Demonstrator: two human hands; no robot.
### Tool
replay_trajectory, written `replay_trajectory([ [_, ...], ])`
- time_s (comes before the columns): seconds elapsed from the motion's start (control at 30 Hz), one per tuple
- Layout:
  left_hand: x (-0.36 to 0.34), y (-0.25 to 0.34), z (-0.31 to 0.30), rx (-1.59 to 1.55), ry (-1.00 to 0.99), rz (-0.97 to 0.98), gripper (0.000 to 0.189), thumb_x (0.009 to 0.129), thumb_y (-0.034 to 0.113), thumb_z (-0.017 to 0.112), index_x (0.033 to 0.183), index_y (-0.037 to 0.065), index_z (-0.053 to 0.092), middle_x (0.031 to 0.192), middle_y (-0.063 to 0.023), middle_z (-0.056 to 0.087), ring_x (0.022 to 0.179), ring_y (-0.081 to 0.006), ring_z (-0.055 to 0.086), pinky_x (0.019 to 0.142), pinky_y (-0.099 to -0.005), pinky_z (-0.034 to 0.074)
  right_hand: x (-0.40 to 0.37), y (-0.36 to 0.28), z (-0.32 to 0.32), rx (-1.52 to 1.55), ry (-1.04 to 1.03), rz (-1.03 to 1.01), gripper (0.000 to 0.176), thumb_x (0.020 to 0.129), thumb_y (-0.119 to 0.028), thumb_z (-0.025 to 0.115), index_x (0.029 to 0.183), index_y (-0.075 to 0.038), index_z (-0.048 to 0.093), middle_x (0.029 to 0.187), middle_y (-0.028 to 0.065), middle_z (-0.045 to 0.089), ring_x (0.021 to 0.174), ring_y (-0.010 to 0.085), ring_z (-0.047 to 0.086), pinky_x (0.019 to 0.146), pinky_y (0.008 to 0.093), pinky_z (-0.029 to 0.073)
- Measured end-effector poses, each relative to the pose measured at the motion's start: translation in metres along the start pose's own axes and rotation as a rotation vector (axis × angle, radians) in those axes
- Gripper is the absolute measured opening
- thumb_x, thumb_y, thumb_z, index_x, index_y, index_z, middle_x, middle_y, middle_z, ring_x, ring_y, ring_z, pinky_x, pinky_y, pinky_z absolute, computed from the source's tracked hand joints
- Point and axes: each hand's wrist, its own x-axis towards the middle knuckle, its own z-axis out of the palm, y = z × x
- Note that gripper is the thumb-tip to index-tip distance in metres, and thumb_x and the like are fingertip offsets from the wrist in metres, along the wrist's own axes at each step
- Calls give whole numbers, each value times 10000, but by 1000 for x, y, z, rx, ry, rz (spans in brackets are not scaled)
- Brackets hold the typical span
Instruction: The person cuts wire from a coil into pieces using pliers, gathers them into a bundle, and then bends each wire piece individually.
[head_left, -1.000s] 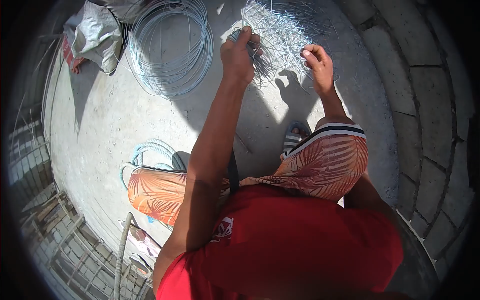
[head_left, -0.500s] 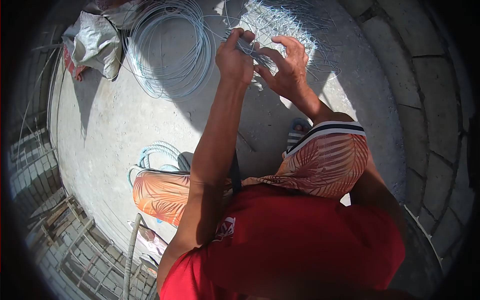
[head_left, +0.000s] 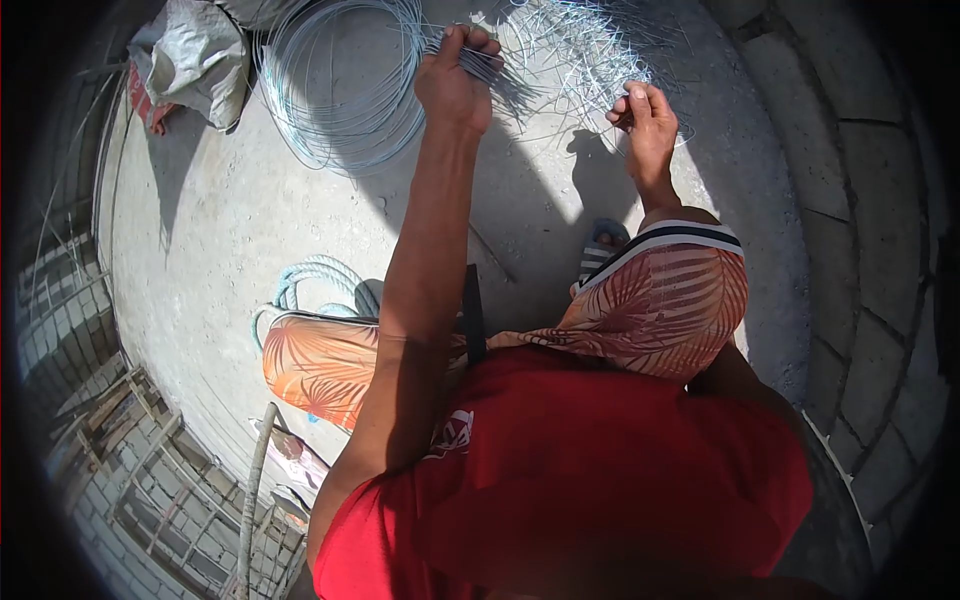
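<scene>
Concrete floor bears loose wires at 11 o'clock from the nearer right hand, pinched narrow, contents unclear; the left hand grips a bundle.

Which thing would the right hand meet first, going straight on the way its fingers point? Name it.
The right hand would likely meet the scattered pile of thin wires just beyond its fingertips; this one view leaves its height above them unclear.

The top edge crops a wire coil and wire heap; the left hand's fingers partly hide a wire bundle.
</scene>
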Motion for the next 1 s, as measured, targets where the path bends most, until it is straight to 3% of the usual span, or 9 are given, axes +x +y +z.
replay_trajectory([
  [0.2,1,-2,-13,-117,23,-53,106,951,157,685,918,57,686,831,-55,696,733,-161,640,653,-332,517,2,-11,-56,438,104,-49,114,1054,-103,537,1108,-53,624,854,53,642,709,170,611,670,361,534],
  [0.33,0,-23,-16,473,-59,155,73,941,125,695,928,54,696,839,-44,694,755,-159,655,655,-335,532,3,-18,-51,-108,29,-65,145,1033,-94,566,1114,-52,680,856,62,667,695,131,574,667,327,499],
  [0.37,-12,-18,-1,756,-270,355,181,947,204,735,898,33,706,791,-58,711,731,-145,644,693,-313,513,1,-22,-49,-333,-74,-231,166,1019,-121,595,1119,-40,700,832,38,666,687,100,556,647,297,481],
  [0.47,-18,-15,3,774,-245,261,179,889,205,795,868,36,740,771,-36,719,746,-94,647,721,-273,500,6,-42,-44,-838,-266,-488,177,1018,-155,629,1153,-53,682,831,5,646,692,94,555,636,276,479],
  [0.6,-11,-9,-14,729,-241,20,178,880,194,800,907,29,738,787,-32,719,748,-115,662,741,-274,508,28,-47,-38,-299,-112,-19,214,994,-190,654,1081,3,689,807,18,667,656,80,550,594,252,454],
  [0.73,-11,-14,-23,475,-264,-171,182,973,215,717,977,33,708,868,-69,727,825,-200,707,824,-343,558,43,-53,-18,-272,-73,-147,332,985,-141,691,1261,6,579,872,61,685,683,78,572,619,243,477],
  [0.87,-10,-16,-20,127,-169,-208,189,1013,220,663,935,50,687,893,-106,729,871,-235,711,833,-381,571,67,-37,-11,-871,-58,-836,416,929,-108,723,1318,-104,576,1013,86,720,746,188,657,683,302,539],
  [0.93,-11,-14,-12,54,-95,-219,194,1014,223,660,930,49,682,898,-115,732,848,-235,707,825,-390,577,72,-19,-10,-1247,-297,-814,463,846,-93,739,1291,-143,619,1146,116,672,1027,330,661,891,420,538],
  [1.0,-12,-17,-14,-2,-74,-221,196,997,227,684,942,39,682,901,-118,739,784,-220,701,810,-388,584,79,31,-23,-1499,-319,-589,398,843,-157,734,1231,-137,646,1109,117,655,1076,375,633,905,481,523],
])
